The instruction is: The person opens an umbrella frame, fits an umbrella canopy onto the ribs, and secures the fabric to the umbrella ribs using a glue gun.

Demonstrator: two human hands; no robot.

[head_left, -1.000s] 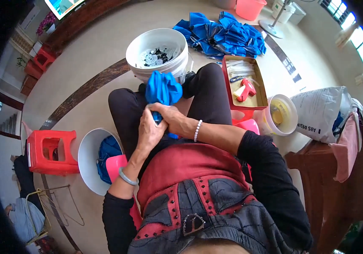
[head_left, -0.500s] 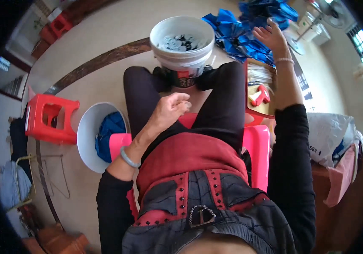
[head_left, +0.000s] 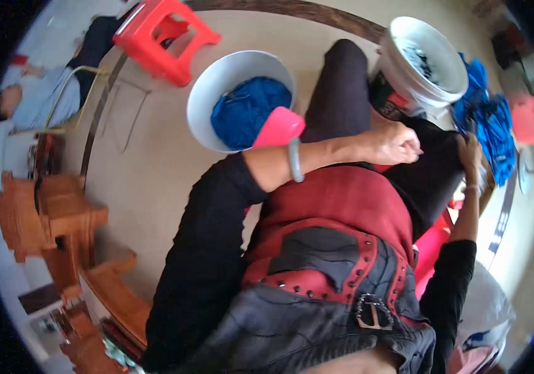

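My left hand (head_left: 398,143) hovers over my lap with fingers curled closed; anything inside them is hidden. Beside my right knee, my right hand (head_left: 469,156) has its fingers loosely stretched, nothing visible in them, close to a pile of shiny blue crumpled sheet material (head_left: 494,134). A white bucket (head_left: 447,93) stands between my legs, tilted in view, and small clear and black pieces (head_left: 419,62) lie in it. To my left, a larger white bucket (head_left: 201,118) holds blue crumpled material (head_left: 245,115).
A red plastic stool (head_left: 167,40) stands at the far left, near a person lying or leaning back (head_left: 45,93). Brown wooden furniture (head_left: 61,218) is at the left. A pink chair (head_left: 435,249) is under me, and a whitish bag (head_left: 488,305) is at the lower right.
The view has swung left, so everything sits further right. My right hand has drawn back from above the blue pile to beside my knee. My left hand stays curled over my lap.
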